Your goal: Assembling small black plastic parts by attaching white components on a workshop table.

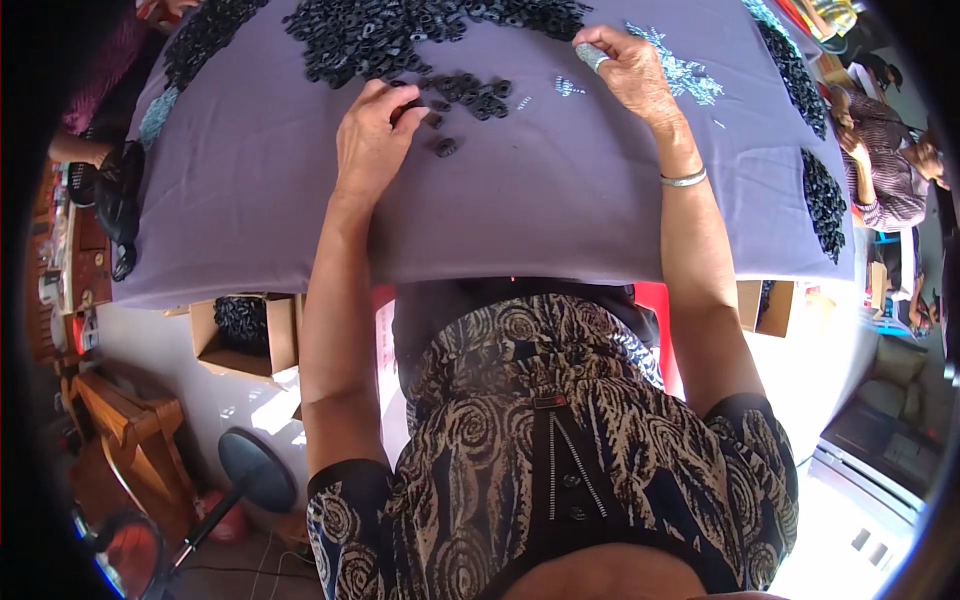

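My left hand (372,140) is over the purple cloth with its fingers curled in. Small black plastic pieces (475,97) lie loosely beside its fingertips, and a single black piece (445,148) sits nearer to me. Whatever is in the left fingers is too small to make out. My right hand (635,80) is closed, and a grey wrap (592,57) covers one of its digits. Next to it spreads a pile of tiny silver coil springs (690,78); a few springs (568,87) lie apart to its left. Anything pinched in the right hand is hidden.
A large heap of black pieces (370,40) covers the far side of the cloth-covered table (520,215). Another black pile (824,205) lies at the right edge. Below the table stands a cardboard box (283,335) of black pieces. People sit at both sides, one person (885,150) at right.
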The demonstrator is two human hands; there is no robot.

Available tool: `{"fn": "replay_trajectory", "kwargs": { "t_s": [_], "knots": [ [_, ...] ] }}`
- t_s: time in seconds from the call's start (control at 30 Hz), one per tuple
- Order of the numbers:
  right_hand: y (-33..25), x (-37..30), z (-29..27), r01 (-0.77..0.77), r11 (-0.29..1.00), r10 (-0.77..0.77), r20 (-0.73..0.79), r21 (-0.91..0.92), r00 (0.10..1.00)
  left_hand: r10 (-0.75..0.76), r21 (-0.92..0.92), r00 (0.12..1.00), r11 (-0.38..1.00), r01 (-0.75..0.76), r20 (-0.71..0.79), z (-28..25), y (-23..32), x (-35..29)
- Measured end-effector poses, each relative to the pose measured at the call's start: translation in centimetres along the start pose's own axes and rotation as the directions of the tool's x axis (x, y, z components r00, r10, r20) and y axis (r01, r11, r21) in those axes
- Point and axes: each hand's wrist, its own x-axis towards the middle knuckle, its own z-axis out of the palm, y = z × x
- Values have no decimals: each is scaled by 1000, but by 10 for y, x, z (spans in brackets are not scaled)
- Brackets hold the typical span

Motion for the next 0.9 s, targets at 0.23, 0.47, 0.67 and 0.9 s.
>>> {"fn": "replay_trajectory", "kwargs": {
  "t_s": [0.23,0.47,0.67,0.9],
  "knots": [
    [-11,-6,-25,-120,989,142,315,-87,939,-46,29,998,999,45,52,-1,3,0],
    [-18,-9,-10,14,995,25,386,-98,922,-10,-166,1000,986,9,-6,1,6,3],
    [-28,-12,4,-35,999,36,295,-8,955,-87,-529,996,844,84,19,7,9,0],
    [-18,-10,11,-29,995,12,177,97,984,-164,-758,971,607,240,176,-3,19,1]
  ]
}}
